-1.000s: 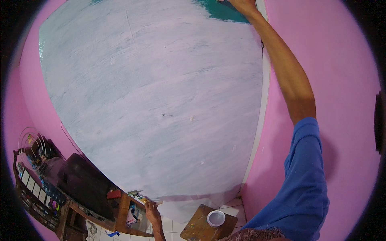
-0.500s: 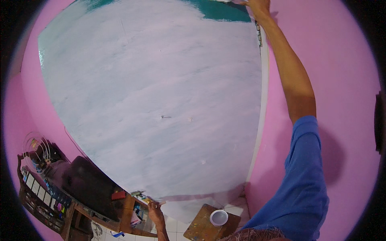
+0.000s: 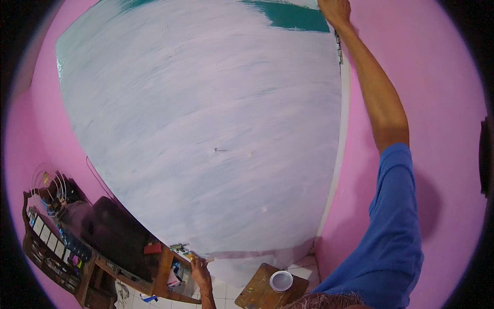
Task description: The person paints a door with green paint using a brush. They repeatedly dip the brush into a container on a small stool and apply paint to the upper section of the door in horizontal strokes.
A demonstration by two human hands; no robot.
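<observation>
A large door panel stands before me, its teal surface mostly covered in streaky whitish paint. Along its top right, a teal patch still shows through. My right hand is raised to the panel's upper right corner, its fingers curled and partly cut off by the picture's edge. What it grips is hidden. Low down, my left hand is closed beside the panel's lower left edge, near a metal latch and a small yellow thing. I cannot make out what those fingers hold.
Below stands a paint-stained wooden stool bearing a white tub. A wooden desk and a dark chair-like shape are at lower left, near a wire fan. A metal hinge lines the frame; pink walls flank it.
The panel has shifted slightly right in view. My right hand's fingers, stretched left along the top before, now sit farther right and higher. My left hand stays about where it was.
</observation>
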